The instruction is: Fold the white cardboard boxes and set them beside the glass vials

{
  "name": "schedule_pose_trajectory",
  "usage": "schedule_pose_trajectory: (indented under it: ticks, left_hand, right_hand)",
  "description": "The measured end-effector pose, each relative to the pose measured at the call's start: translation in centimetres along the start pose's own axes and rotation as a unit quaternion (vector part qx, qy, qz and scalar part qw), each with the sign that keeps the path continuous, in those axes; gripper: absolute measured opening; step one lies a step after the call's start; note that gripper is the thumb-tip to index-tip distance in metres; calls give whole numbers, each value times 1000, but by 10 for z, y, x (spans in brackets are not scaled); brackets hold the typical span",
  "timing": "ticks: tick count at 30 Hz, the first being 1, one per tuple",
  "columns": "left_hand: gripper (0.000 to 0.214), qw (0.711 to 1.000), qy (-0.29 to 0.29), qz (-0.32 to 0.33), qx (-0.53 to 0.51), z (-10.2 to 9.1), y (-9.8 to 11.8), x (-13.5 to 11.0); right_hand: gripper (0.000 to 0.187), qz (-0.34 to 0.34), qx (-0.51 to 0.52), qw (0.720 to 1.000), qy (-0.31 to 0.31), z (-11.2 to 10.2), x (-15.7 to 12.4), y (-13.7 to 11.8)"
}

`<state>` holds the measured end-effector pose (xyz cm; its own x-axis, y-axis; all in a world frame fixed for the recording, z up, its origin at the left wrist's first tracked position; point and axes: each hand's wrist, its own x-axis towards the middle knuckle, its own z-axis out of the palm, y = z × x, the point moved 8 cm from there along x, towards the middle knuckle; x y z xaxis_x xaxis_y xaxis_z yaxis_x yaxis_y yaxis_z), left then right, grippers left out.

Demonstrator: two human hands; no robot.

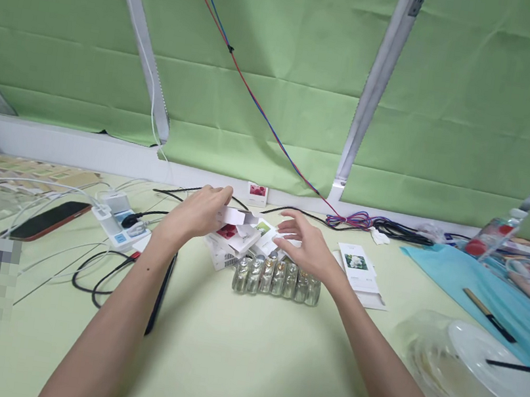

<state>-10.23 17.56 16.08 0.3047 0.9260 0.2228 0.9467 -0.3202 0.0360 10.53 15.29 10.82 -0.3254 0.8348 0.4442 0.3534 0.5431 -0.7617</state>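
My left hand (201, 211) is closed round a small white carton (237, 215), held just above a heap of flat white cartons (238, 241) with flower pictures. My right hand (302, 240) hovers beside that heap with fingers spread, holding nothing. Directly in front of both hands stands a row of several small clear glass bottles (277, 279) with silver caps, upright on the pale green table (231, 359).
A white power strip (117, 219), a phone (50, 219) and black cables lie at the left. More flat cartons (359, 266) lie to the right. At the right are a blue cloth (490, 292), a clear plastic lidded container (483, 370) and a water bottle (493, 236).
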Motion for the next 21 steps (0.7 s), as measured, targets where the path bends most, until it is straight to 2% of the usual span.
schedule_pose_trajectory:
  ticks: [4, 7, 12, 21]
  left_hand:
    - [25, 999, -24, -46, -2, 5, -6, 0]
    - [26, 998, -37, -40, -11, 11, -9, 2]
    - [29, 998, -59, -32, -17, 21, -15, 6]
    - [34, 997, -72, -27, -4, 28, -17, 10]
  right_hand:
    - [46, 24, -59, 994, -92, 22, -5, 5]
    - [49, 19, -65, 986, -152, 38, -11, 8]
    - [57, -18, -56, 985, -159, 46, -14, 8]
    - [61, 35, -80, 979, -184, 45, -16, 3]
